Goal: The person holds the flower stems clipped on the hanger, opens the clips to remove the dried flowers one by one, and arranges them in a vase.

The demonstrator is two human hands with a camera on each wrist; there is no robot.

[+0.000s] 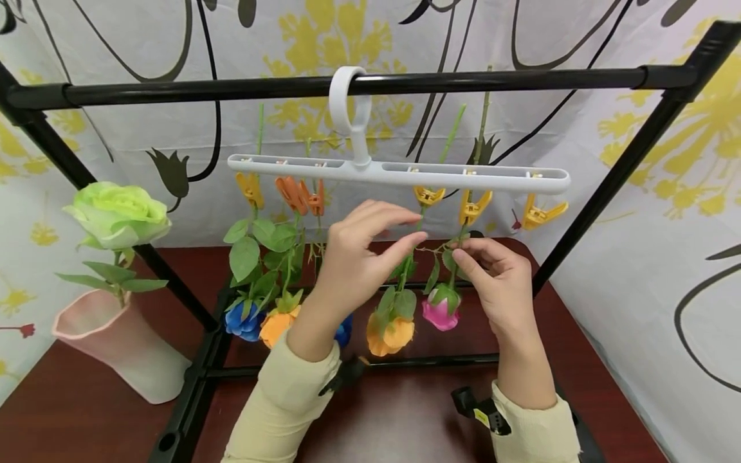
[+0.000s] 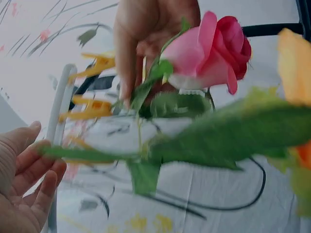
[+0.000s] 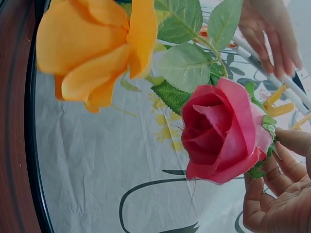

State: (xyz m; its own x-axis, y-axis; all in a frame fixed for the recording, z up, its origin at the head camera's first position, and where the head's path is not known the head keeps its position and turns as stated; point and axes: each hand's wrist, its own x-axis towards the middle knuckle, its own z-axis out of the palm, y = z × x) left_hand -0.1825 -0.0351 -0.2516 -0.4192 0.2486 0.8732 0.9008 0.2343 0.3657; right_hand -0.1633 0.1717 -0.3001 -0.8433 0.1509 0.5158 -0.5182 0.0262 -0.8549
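Observation:
A pink rose [image 1: 442, 308] hangs head down from a yellow clip [image 1: 475, 207] on the white hanger [image 1: 399, 172]. My right hand [image 1: 496, 276] pinches the rose's stem among its leaves, just below that clip; the bloom [image 3: 221, 131] is large in the right wrist view. My left hand [image 1: 361, 251] is raised before the hanger, thumb and fingers apart, holding nothing. Beside its fingertips hangs an orange rose [image 1: 390, 334], its stem in another yellow clip [image 1: 429, 195]. Leaves partly cover the left fingers [image 2: 36, 170] in the left wrist view.
A black rack bar [image 1: 492, 80] carries the hanger. Left of my hands hang a blue flower [image 1: 244, 319] and another orange flower [image 1: 278, 325] from orange clips [image 1: 291, 195]. A far-right yellow clip [image 1: 541, 212] holds nothing. A pink-white vase [image 1: 130, 347] with a green rose [image 1: 118, 215] stands left.

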